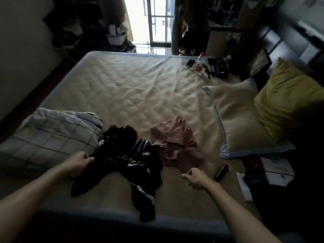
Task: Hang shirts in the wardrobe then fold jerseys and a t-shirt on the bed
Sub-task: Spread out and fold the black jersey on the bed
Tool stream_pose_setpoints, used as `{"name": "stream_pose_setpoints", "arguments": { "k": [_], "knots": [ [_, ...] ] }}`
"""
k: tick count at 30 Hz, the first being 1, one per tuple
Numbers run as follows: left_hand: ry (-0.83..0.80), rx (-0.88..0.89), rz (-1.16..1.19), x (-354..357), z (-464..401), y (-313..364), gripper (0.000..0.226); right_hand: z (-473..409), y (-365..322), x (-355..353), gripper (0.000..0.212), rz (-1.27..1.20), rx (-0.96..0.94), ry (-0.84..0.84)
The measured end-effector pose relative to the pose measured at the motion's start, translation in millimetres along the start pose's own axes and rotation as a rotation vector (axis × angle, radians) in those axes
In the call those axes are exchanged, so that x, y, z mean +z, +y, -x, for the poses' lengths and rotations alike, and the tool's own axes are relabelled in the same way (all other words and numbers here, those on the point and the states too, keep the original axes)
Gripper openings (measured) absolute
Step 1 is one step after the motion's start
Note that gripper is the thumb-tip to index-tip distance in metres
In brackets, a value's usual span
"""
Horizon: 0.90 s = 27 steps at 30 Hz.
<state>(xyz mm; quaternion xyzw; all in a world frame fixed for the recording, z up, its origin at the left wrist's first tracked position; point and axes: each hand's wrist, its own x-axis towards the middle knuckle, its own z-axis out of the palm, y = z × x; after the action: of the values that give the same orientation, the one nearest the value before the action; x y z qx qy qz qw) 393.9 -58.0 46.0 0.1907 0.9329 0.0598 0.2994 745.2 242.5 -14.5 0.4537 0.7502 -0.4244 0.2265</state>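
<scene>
- Black jerseys (126, 160) are lying crumpled in a limp heap on the near part of the bed (133, 88).
- The left hand (79, 161) is pinching their left edge, fingers curled.
- The right hand (194, 178) is hovering in a loose fist, holding nothing.
- A soft pink t-shirt (177, 142) is sitting bunched beside the jerseys.
- A checked pillow (47, 137) is resting left; the quilted beige mattress cover is wrinkling.

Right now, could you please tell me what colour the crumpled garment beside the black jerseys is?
Dusty pink; the garment shows clearly in the head view, right of the black jerseys.
</scene>
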Motion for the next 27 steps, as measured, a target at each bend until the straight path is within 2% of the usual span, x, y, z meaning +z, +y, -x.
{"name": "stream_pose_setpoints", "arguments": {
  "k": [2, 4, 14, 15, 17, 19, 22, 25, 27],
  "knots": [
    [-0.004, -0.09, 0.004, 10.9, -8.5, -31.5, 0.035, -15.8, -22.0, 16.6, 0.041, 0.071, -0.008, -0.04],
    [-0.02, -0.102, -0.017, 22.1, -25.3, -50.6, 0.032, -35.7, -43.5, 31.7, 0.041, 0.128, -0.003, -0.063],
    [-0.269, 0.03, -0.052, 61.5, -163.2, -75.2, 0.028, -147.3, -148.0, 116.5, 0.033, 0.14, 0.079, -0.115],
    [-0.294, 0.057, -0.051, 69.1, -173.6, -76.5, 0.027, -156.6, -154.2, 127.8, 0.035, 0.128, 0.088, -0.124],
    [-0.349, 0.12, -0.053, 85.9, -191.7, -77.7, 0.024, -173.5, -165.6, 149.9, 0.058, 0.142, 0.093, -0.112],
    [-0.388, 0.176, -0.083, 104.5, -207.7, -77.8, 0.023, -189.6, -175.1, 171.1, 0.072, 0.181, 0.075, -0.061],
    [-0.32, 0.177, -0.136, 132.4, -225.2, -74.6, 0.039, -214.6, -184.9, 198.4, 0.08, 0.246, 0.02, 0.042],
    [-0.214, 0.122, -0.171, 150.8, -239.9, -72.2, 0.065, -241.2, -189.1, 219.6, 0.079, 0.306, -0.004, 0.017],
    [-0.154, 0.129, -0.169, 158.5, -249.3, -73.9, 0.064, -253.6, -187.5, 226.7, 0.073, 0.36, 0.01, -0.007]
  ]
}}
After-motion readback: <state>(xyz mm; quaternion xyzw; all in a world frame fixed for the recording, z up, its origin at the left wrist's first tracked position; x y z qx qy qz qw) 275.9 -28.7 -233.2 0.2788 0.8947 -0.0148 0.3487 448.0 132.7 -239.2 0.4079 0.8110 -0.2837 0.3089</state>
